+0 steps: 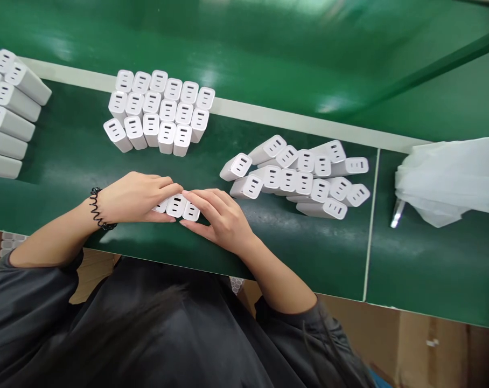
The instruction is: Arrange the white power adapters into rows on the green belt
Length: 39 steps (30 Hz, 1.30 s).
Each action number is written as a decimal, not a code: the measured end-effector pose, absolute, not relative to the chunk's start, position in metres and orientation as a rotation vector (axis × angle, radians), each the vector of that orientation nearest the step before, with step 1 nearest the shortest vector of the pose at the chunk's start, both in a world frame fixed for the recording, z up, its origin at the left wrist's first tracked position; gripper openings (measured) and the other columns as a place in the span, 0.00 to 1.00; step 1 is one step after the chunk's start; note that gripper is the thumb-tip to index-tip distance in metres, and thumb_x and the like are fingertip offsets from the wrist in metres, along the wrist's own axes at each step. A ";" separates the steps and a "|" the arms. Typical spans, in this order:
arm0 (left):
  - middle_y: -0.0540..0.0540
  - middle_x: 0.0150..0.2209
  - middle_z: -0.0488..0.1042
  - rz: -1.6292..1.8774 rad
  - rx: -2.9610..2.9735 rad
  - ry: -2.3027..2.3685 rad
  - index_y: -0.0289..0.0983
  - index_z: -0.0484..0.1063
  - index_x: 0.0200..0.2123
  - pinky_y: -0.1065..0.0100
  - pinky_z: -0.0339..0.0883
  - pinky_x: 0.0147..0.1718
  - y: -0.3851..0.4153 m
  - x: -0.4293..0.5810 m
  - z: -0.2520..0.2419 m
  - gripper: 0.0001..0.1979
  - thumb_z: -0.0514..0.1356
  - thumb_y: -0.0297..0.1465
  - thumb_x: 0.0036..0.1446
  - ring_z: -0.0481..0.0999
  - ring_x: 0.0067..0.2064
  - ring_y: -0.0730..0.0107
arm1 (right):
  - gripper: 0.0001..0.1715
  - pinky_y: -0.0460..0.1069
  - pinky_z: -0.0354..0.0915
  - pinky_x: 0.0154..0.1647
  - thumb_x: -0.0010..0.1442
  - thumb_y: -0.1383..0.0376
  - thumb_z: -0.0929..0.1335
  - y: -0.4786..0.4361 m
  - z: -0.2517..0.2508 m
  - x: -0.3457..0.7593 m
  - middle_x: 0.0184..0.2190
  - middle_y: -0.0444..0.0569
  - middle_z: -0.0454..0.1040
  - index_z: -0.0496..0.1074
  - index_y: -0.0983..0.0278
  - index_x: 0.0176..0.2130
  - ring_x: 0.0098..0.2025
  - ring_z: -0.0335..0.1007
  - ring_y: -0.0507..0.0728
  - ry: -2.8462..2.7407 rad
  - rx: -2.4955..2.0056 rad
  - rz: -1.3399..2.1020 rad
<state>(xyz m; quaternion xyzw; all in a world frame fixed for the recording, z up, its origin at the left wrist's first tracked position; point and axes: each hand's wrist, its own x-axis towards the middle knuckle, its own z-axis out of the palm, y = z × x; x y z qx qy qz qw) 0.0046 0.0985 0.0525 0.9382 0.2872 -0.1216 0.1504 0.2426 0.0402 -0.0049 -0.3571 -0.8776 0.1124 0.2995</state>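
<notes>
Both hands meet round a short row of white chargers (175, 206) near the front edge of the green table (212, 242). My left hand (137, 196), with a black coiled band at the wrist, wraps the left end of the row. Around the right end are the fingers of my right hand (222, 220). The charger faces with port slots point up between the hands; the rest of the row is hidden by fingers. Behind them stands a block of upright white chargers (151, 124) in three rows.
To the right, several chargers (304, 182) lean in a loose group. Others are stacked at the far left (10, 118). A white translucent bag (446, 178) lies at the right, beside a shiny metallic strip (397, 212). Cardboard boxes (430, 345) show below the table edge.
</notes>
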 end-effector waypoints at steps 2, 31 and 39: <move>0.44 0.45 0.76 -0.346 2.703 0.825 0.39 0.66 0.55 0.69 0.59 0.28 0.098 0.005 0.053 0.23 0.53 0.48 0.67 0.78 0.42 0.64 | 0.31 0.54 0.72 0.45 0.68 0.55 0.68 0.040 -0.006 0.243 0.48 0.54 0.78 0.63 0.63 0.64 0.46 0.75 0.59 -2.322 -0.940 0.313; 0.38 0.49 0.76 0.076 2.901 0.756 0.34 0.69 0.56 0.61 0.68 0.38 0.097 0.004 0.045 0.37 0.56 0.59 0.59 0.75 0.45 0.57 | 0.32 0.55 0.71 0.39 0.61 0.64 0.68 0.044 0.003 0.248 0.51 0.55 0.76 0.61 0.63 0.63 0.41 0.72 0.60 -2.267 -0.858 0.366; 0.39 0.49 0.77 0.371 2.885 0.751 0.33 0.70 0.54 0.64 0.67 0.36 0.082 0.024 0.025 0.35 0.54 0.58 0.62 0.76 0.43 0.62 | 0.31 0.55 0.73 0.39 0.65 0.71 0.60 0.045 0.003 0.252 0.46 0.52 0.76 0.60 0.59 0.65 0.40 0.73 0.58 -2.109 -0.867 0.339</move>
